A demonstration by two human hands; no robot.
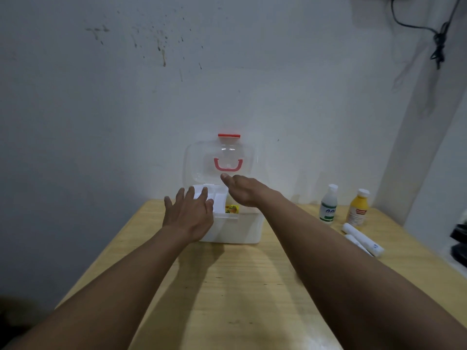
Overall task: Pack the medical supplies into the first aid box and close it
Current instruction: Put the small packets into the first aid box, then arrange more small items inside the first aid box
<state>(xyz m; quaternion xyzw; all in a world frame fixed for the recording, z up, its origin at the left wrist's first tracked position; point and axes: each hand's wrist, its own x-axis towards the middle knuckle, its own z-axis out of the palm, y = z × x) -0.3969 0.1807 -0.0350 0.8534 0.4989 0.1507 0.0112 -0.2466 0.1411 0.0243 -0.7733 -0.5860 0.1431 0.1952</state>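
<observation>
A white first aid box (240, 229) stands open at the far middle of the wooden table (240, 286). Its clear lid (198, 162) with a red handle leans upright against the wall. Inside I see a white tray (219, 199) and a small yellow packet (232, 208). My left hand (188, 214) rests on the box's left front corner, fingers spread. My right hand (243, 189) hovers over the open box, palm down; what its fingers hold is hidden. At the right stand a white bottle (328, 204) and a yellow bottle (358, 207), with two white tubes (362, 239) lying beside them.
A pale wall rises directly behind the box. A black cable (438, 39) hangs at the upper right. A dark object (459, 242) sits off the table's right edge. The table's left edge drops to a dark floor.
</observation>
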